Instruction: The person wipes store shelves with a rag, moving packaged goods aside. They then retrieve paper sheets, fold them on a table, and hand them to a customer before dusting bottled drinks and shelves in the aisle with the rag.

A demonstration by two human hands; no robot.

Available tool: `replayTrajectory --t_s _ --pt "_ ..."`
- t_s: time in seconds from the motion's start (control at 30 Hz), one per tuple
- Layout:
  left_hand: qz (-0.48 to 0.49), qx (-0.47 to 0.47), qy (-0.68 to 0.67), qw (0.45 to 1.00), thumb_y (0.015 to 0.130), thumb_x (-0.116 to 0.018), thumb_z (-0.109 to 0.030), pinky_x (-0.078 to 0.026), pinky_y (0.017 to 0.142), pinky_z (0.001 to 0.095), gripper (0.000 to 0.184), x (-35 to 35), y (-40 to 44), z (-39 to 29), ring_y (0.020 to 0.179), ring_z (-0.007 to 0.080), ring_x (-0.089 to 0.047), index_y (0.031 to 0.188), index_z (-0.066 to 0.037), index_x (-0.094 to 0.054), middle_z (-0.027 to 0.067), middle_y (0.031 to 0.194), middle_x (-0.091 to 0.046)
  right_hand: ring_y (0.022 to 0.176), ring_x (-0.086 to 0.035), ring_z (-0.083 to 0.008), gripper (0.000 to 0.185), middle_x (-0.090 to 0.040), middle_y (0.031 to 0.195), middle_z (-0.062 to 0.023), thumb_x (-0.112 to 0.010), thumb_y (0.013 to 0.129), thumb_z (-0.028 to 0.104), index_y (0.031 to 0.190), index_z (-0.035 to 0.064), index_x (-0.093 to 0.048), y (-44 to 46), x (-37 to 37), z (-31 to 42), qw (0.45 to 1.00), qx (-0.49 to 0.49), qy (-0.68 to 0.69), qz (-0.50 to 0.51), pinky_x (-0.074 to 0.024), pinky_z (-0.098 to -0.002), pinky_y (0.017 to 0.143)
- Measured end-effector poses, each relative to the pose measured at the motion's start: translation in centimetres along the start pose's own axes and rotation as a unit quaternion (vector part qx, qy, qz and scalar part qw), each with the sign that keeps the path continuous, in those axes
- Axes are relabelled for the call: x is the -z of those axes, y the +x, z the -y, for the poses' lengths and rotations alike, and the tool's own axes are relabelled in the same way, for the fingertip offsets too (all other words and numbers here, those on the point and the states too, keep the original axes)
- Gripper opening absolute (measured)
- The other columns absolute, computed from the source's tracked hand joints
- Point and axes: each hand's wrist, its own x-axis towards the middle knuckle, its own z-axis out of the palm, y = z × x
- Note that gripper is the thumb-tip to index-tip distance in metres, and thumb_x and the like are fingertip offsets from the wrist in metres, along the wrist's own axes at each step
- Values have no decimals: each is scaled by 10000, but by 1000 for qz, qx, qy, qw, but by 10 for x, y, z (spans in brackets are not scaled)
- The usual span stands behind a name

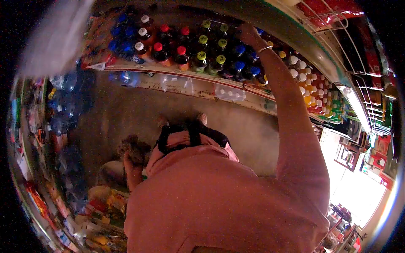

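Observation:
My right arm stretches up to the drinks shelf (168, 67). My right hand (252, 37), with a bracelet (265, 49) at the wrist, is at the back of the shelf, behind bottles with blue caps (239, 49). Its fingers are lost in shadow. Low on the left, my left hand (129, 162) is closed on a crumpled brown thing (137, 148), perhaps a cloth. Bottles with yellow-green caps (202, 55), red caps (181, 50) and white caps (142, 32) stand upright in rows to the left of my right hand.
Orange drink bottles (310, 90) continue along the shelf to the right, under wire racks (363, 80). Large bottles (63, 105) and packed goods line the left side. My feet (202, 119) are on the floor (118, 101) before the shelf. A whitish blurred thing (55, 38) hangs at upper left.

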Motion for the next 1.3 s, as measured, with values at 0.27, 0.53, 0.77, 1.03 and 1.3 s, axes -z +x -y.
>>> replayTrajectory --t_s 0.27,0.53,0.77,1.03,1.3 --pt "37 -64 42 996 907 -444 -321 -439 852 460 402 30 50 -11 1033 285 -516 1223 -77 -487 108 1149 -533 920 -596 -361 422 -630 980 -180 -638 748 354 1076 89 -619 -9 23 11 989 -92 75 90 -486 -447 808" --pt "16 -51 43 998 914 -443 -355 -456 841 442 428 -10 -11 -5 1025 285 -533 1232 -71 -482 106 1146 -546 1006 -564 -304 447 -596 1124 -143 -598 795 406 1126 106 -597 -43 24 -54 960 -209 165 -86 -475 -400 821" --pt "-22 -51 12 998 907 -464 -314 -453 867 447 419 -6 7 2 1051 275 -530 1239 -59 -481 101 1169 -546 839 -593 -199 215 -646 936 -116 -614 817 161 1010 71 -648 -100 85 -41 732 -276 555 -280 -478 -329 711" --pt "67 -55 95 992 874 -526 -319 -451 876 404 441 -45 3 8 1055 247 -533 1234 -67 -489 84 1171 -551 821 -635 -194 226 -657 942 -103 -575 817 66 1038 44 -617 -118 96 221 833 -158 520 -102 -508 -294 715" --pt "213 14 129 968 869 -532 -332 -445 871 373 412 -152 -33 9 1013 236 -544 1195 -80 -513 64 1130 -568 1089 -483 -278 204 -583 1062 -114 -595 758 192 888 43 -645 -92 177 368 880 174 441 -40 -395 -401 939"
